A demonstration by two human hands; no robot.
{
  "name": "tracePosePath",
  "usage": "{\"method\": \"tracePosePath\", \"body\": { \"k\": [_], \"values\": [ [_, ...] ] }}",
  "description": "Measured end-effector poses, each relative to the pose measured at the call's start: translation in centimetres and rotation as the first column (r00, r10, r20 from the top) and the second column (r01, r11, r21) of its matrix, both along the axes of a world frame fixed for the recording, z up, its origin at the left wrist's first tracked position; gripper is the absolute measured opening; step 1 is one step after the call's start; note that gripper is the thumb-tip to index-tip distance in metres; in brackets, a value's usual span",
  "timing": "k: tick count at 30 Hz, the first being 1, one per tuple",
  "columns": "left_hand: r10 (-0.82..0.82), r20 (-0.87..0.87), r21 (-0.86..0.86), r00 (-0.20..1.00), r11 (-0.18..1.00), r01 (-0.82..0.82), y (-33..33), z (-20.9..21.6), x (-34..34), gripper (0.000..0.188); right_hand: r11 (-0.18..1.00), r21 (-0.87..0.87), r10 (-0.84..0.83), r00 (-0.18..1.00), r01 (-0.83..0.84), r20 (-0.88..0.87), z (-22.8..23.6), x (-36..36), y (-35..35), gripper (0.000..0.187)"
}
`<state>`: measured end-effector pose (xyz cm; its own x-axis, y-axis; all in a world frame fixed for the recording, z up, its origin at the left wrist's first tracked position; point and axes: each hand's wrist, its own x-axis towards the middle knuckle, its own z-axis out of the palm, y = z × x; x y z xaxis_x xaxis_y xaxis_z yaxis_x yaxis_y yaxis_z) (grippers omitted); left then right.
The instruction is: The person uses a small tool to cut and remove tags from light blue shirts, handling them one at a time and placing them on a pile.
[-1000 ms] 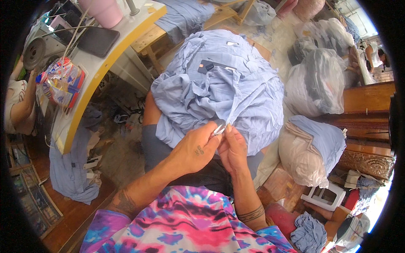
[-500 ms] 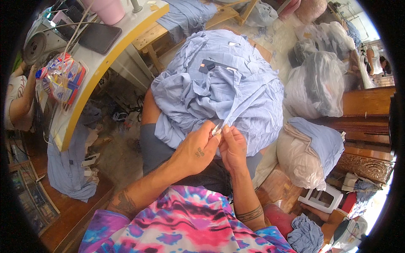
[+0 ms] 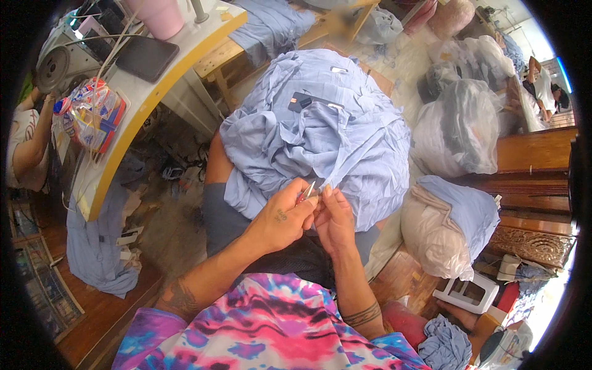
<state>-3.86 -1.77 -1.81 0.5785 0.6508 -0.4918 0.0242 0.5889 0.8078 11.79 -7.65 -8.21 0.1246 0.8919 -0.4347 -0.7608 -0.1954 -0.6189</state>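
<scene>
A big heap of light blue garments (image 3: 265,142) lies across my lap. My left hand (image 3: 280,221) is closed around a small pair of thread snips (image 3: 309,190) with a reddish handle, its pale blades pointing up and away from me. Close beside it, my right hand (image 3: 337,221) pinches a narrow strip of the blue cloth between thumb and fingers. The blade tips are next to that pinched edge; whether they touch it I cannot tell. Dark and white labels (image 3: 302,100) show on the garments.
On the left stands a white table (image 3: 145,102) with a yellow edge, holding a phone (image 3: 148,57), a pink pot (image 3: 161,17) and a plastic packet. Filled plastic bags (image 3: 459,126) and a wrapped bundle (image 3: 431,234) sit to the right. Another person's arm (image 3: 38,145) shows far left.
My left hand has shifted slightly left, and the snips' blades now stand out more plainly, a bit apart from the right fingers. The right hand keeps its pinch on the cloth.
</scene>
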Motion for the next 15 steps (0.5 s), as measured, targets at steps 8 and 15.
{"method": "tracePosePath", "body": {
  "k": [8,15],
  "values": [
    [-0.045,-0.048,0.068,0.998,0.997,0.049,0.4,-0.2,0.2,0.016,0.999,0.024,0.037,0.997,-0.038,0.071,0.2,0.6,-0.1,0.016],
    [-0.021,-0.111,0.304,0.994,0.951,0.054,-0.3,-2.9,-0.3,0.019,0.994,-0.054,0.1,0.983,-0.093,0.151,-0.2,0.0,0.5,0.018]
  ]
}}
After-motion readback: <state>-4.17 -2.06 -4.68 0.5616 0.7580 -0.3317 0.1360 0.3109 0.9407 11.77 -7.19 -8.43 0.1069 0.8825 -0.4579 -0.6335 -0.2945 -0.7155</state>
